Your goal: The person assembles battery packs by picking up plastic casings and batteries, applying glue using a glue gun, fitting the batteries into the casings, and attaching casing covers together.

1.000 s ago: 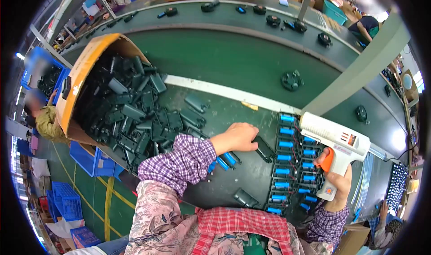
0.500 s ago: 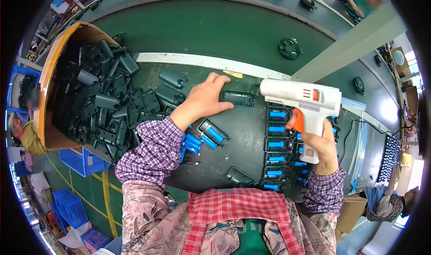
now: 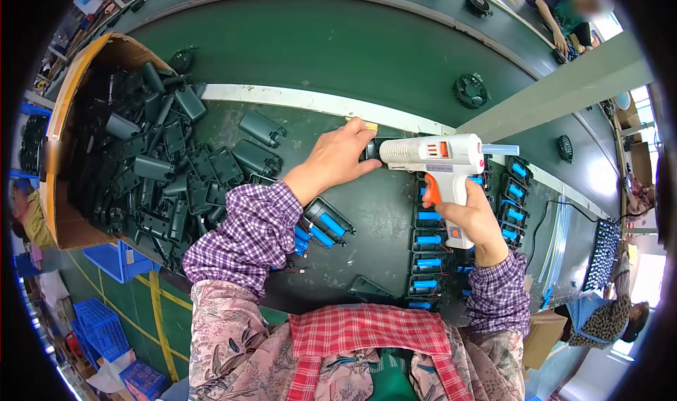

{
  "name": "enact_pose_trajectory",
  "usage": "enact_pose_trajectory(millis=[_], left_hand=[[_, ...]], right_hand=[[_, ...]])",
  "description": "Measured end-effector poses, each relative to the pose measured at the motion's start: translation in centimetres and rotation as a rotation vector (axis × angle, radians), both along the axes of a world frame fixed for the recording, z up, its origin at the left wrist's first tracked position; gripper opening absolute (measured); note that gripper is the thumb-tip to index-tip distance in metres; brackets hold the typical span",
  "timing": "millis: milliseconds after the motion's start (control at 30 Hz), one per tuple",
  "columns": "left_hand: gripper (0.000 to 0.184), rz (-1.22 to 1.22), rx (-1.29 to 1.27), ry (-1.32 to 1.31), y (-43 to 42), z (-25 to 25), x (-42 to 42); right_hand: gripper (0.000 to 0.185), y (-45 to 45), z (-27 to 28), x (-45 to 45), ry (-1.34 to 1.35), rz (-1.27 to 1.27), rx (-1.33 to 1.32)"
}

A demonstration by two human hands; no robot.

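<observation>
My right hand [image 3: 465,217] is wrapped round the handle of a white glue gun [image 3: 437,153], with fingers at its orange trigger. The gun's nozzle end points left, over a dark plastic housing [image 3: 372,149] that shows only in part. My left hand [image 3: 335,158] has thumb and fingers on that housing's left end. Below my left wrist lies a housing with a blue cylinder [image 3: 328,225] in it, beside more blue cylinders [image 3: 302,240]. Rows of housings with blue cylinders [image 3: 427,240] stand under and around the gun. Another housing [image 3: 370,288] lies near the table's front edge.
A cardboard box [image 3: 60,161] spills many dark housings [image 3: 169,168] at the left. Behind the table runs a green conveyor [image 3: 282,48] carrying round black parts [image 3: 471,90]. A slanted metal post [image 3: 557,90], clear glue sticks [image 3: 557,253] and a cable are at the right. Co-workers are nearby.
My left hand moved from above the blue cylinders to the housing near the white rail. The glue gun came left, its nozzle end now over that housing. The camera view also shifted.
</observation>
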State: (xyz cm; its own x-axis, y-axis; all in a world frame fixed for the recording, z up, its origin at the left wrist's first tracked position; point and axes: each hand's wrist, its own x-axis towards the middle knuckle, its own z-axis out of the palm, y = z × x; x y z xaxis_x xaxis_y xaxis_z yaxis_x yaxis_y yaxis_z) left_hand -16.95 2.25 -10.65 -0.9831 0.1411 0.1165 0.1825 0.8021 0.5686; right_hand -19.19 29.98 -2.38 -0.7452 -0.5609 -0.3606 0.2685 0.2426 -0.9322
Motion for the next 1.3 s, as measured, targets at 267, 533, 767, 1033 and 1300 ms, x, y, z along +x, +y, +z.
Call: enact_pose_trajectory(millis=[267,533,767,1033,1300], left_hand=[[0.047,0.024,0.103,0.098,-1.4,0.2,0.7],[0.01,-0.321,-0.265,-0.018,-2.8,3.9,11.1],[0.016,-0.419,-0.248,0.276,-0.6,-0.5,9.9],[0.038,-0.087,0.601,0.083,-0.5,5.4,8.9],[0.024,-0.081,0.179,0.073,3.4,-2.2,5.2]], right_hand=[[0.044,1.0,1.4,0.2,0.069,-0.036,0.109],[0.058,1.6,1.9,0.9,0.055,-0.014,-0.004],[0.036,2.9,0.3,1.1,0.037,-0.173,-0.152],[0.067,2.7,3.1,1.2,0.081,0.018,0.028],[0.064,2.4,2.6,1.5,0.113,-0.049,-0.023]])
